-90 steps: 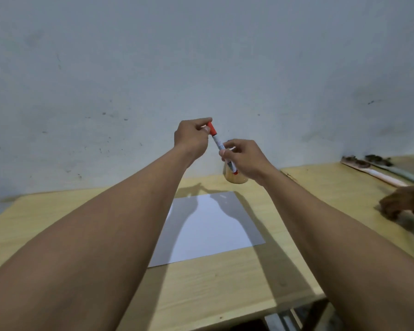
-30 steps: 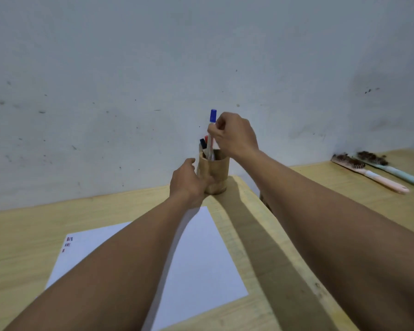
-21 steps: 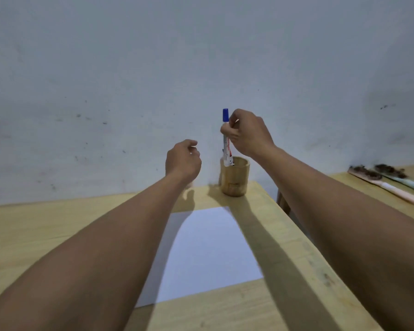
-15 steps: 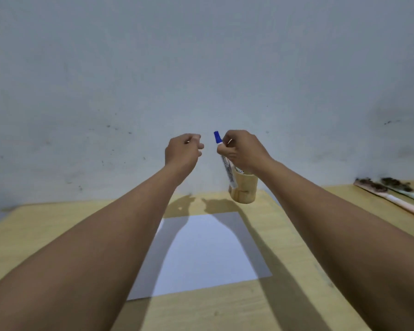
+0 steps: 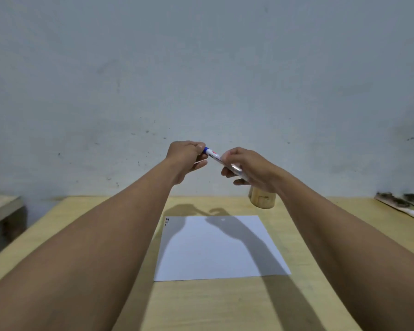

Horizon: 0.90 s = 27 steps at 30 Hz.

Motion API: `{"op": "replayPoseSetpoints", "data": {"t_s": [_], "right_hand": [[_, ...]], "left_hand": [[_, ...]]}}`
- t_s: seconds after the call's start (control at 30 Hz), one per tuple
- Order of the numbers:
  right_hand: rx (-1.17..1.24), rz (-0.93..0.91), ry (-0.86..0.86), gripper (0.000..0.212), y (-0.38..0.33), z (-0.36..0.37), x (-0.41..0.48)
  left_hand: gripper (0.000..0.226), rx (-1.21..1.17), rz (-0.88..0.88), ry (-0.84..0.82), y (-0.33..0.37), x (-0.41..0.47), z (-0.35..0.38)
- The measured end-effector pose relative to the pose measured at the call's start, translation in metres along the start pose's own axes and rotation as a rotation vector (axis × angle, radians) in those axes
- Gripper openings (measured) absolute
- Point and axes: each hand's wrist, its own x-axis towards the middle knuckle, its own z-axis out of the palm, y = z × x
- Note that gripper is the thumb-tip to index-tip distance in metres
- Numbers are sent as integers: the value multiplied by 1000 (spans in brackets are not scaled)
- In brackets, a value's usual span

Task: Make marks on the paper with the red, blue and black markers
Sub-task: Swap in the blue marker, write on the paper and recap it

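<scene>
I hold the blue marker (image 5: 213, 154) in the air above the table, tilted with its cap end up and to the left. My right hand (image 5: 249, 166) grips its white barrel. My left hand (image 5: 187, 156) is closed around the blue cap, which is mostly hidden by the fingers. The white paper (image 5: 215, 249) lies flat on the wooden table (image 5: 225, 304) below both hands, with a few small marks at its far left corner (image 5: 167, 221). The wooden pen cup (image 5: 262, 199) stands behind the paper, half hidden by my right wrist; its contents are hidden.
Two brushes (image 5: 402, 204) lie at the table's far right edge. A lower grey surface (image 5: 3, 209) stands to the left beyond the table. A plain wall rises close behind the cup.
My right hand lifted the blue marker out of the cup and tilted it towards my left hand. My left hand has closed on the cap end.
</scene>
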Motion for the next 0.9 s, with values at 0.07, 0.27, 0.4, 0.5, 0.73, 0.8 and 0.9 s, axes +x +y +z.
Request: {"op": "replayPoseSetpoints", "data": {"t_s": [0.07, 0.27, 0.4, 0.5, 0.73, 0.8, 0.9], "right_hand": [[400, 16, -38, 14, 1, 2, -3], [818, -31, 112, 11, 3, 36, 2], [801, -12, 222, 11, 6, 58, 12], [741, -27, 228, 12, 7, 73, 17], [766, -108, 228, 22, 3, 90, 25], [742, -114, 232, 21, 4, 93, 26], [691, -95, 231, 9, 8, 97, 26]], "left_hand": [[16, -99, -33, 10, 3, -2, -8], [17, -181, -50, -50, 8, -6, -20], [13, -82, 4, -65, 6, -10, -25], [16, -32, 33, -83, 4, -12, -32], [24, 78, 73, -41, -5, -8, -51], [24, 102, 68, -20, -7, -6, -58], [21, 147, 58, -6, -12, -4, -70]]}}
